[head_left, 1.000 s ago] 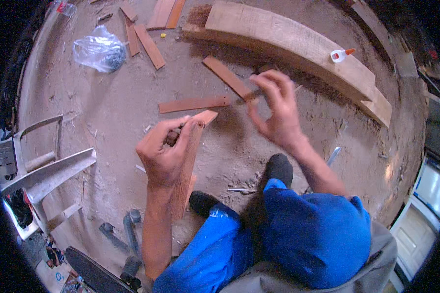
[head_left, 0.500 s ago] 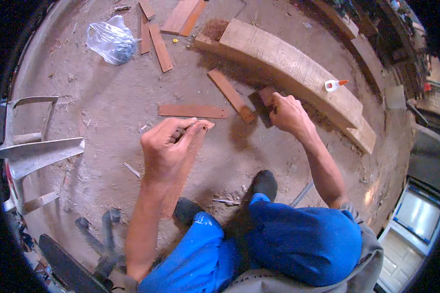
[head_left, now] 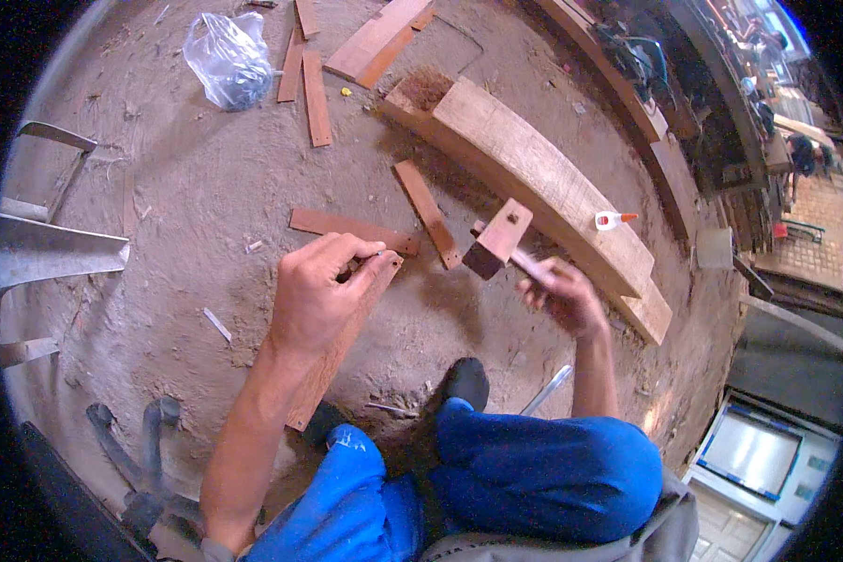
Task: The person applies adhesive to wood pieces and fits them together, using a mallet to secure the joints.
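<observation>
Wooden slat (head_left: pixel 345 339) pinched in my left hand (head_left: pixel 317 283), mallet (head_left: pixel 500 239) gripped in my right hand (head_left: pixel 569 298) — a stray swing could hit the left, so near the slat's end.

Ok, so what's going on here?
The person's left hand holds a reddish wooden slat near its far end, and the right hand grips a wooden mallet by the handle, clear of the slat. Two similar slats lie on the dirt floor just beyond, and a white glue bottle with an orange tip rests on the curved beam.
</observation>
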A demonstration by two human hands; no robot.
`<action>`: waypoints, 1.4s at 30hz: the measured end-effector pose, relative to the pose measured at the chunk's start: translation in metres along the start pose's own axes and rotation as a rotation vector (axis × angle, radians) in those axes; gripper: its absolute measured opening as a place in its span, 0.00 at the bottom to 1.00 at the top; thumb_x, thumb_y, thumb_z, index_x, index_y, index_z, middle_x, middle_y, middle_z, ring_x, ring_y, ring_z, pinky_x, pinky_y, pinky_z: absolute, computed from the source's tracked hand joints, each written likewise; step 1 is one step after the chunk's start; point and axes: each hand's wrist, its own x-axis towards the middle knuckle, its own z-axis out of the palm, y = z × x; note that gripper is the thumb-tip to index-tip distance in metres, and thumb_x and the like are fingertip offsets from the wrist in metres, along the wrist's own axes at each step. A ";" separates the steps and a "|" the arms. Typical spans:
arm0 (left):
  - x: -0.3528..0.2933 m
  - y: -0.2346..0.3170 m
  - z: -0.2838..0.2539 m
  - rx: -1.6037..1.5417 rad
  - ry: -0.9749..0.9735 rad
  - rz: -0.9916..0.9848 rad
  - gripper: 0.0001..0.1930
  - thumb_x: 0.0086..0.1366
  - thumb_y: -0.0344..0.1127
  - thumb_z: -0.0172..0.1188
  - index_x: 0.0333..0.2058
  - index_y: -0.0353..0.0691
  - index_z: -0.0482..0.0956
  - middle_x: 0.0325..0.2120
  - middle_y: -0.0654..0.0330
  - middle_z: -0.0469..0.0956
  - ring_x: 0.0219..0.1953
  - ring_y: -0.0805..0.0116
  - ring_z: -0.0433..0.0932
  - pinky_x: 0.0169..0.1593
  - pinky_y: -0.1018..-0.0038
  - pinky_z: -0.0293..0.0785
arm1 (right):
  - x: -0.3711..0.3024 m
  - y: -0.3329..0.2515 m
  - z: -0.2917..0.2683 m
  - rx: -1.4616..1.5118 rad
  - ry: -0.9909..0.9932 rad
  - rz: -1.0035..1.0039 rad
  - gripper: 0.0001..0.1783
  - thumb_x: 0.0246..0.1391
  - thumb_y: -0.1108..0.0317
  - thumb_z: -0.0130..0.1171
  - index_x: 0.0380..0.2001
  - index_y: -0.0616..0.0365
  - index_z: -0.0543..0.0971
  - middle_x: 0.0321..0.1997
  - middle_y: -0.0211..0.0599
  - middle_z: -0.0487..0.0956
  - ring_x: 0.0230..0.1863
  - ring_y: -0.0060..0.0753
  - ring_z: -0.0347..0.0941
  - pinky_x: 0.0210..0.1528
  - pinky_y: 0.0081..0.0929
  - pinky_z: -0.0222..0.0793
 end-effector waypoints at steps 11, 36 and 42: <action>0.008 0.003 -0.003 0.051 -0.005 -0.033 0.07 0.57 0.28 0.73 0.32 0.35 0.83 0.27 0.55 0.84 0.24 0.67 0.81 0.27 0.72 0.75 | -0.034 0.103 0.059 0.073 0.048 0.003 0.19 0.64 0.66 0.62 0.54 0.56 0.70 0.37 0.32 0.75 0.32 0.23 0.69 0.34 0.24 0.65; -0.004 0.002 -0.016 0.033 0.055 -0.115 0.07 0.57 0.29 0.74 0.31 0.36 0.84 0.27 0.56 0.84 0.22 0.69 0.80 0.26 0.74 0.73 | -0.028 0.006 0.093 -0.822 0.254 -0.442 0.10 0.69 0.66 0.53 0.45 0.61 0.77 0.35 0.29 0.74 0.36 0.24 0.68 0.37 0.25 0.65; 0.006 -0.003 0.000 -0.023 0.006 -0.009 0.08 0.56 0.32 0.75 0.32 0.36 0.87 0.27 0.58 0.86 0.24 0.76 0.80 0.29 0.78 0.74 | -0.063 -0.063 0.112 -0.974 0.111 -0.530 0.11 0.64 0.72 0.53 0.47 0.63 0.76 0.38 0.45 0.79 0.38 0.45 0.75 0.42 0.34 0.70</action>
